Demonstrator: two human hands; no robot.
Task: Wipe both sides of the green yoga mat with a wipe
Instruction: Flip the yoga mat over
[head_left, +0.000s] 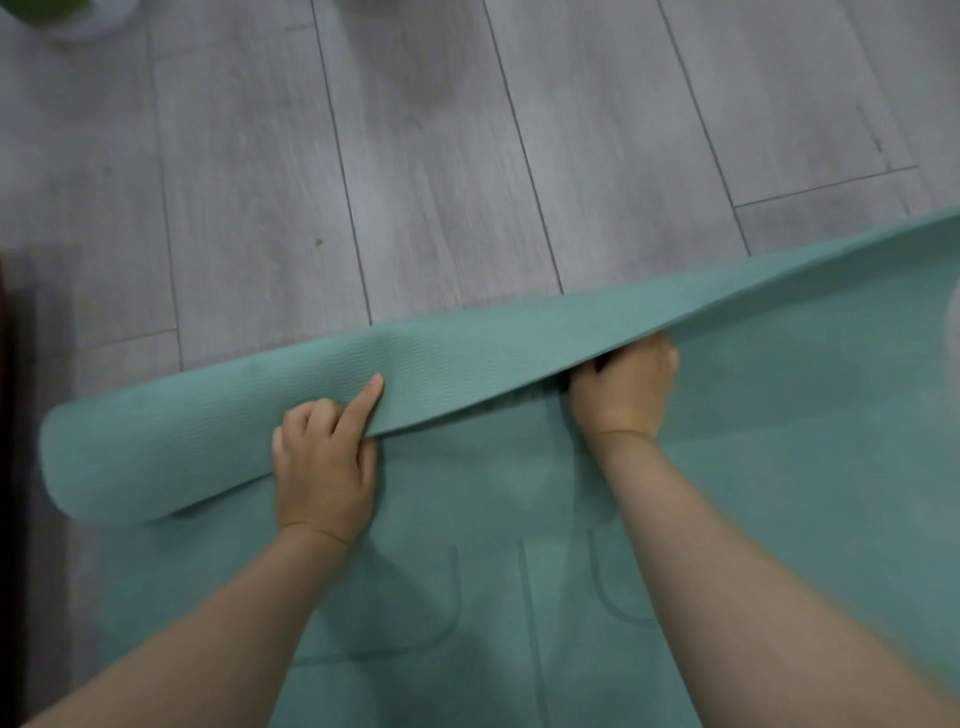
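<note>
Green yoga mat (519, 519) on floor, folded-over edge gripped by left hand (324, 467), right hand (623, 389)

mat (727, 415): teal-green, ribbed underside (faint darker lines) | floor (415, 156): grey woodgrain planks

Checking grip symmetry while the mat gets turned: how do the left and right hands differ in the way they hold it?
The left hand grips the folded-over edge of the green yoga mat with its index finger stretched out on top; the right hand has its fingers tucked under the fold, out of sight. The left sits nearer the mat's curled end, the right nearer the middle. Both grip the same edge.
</note>
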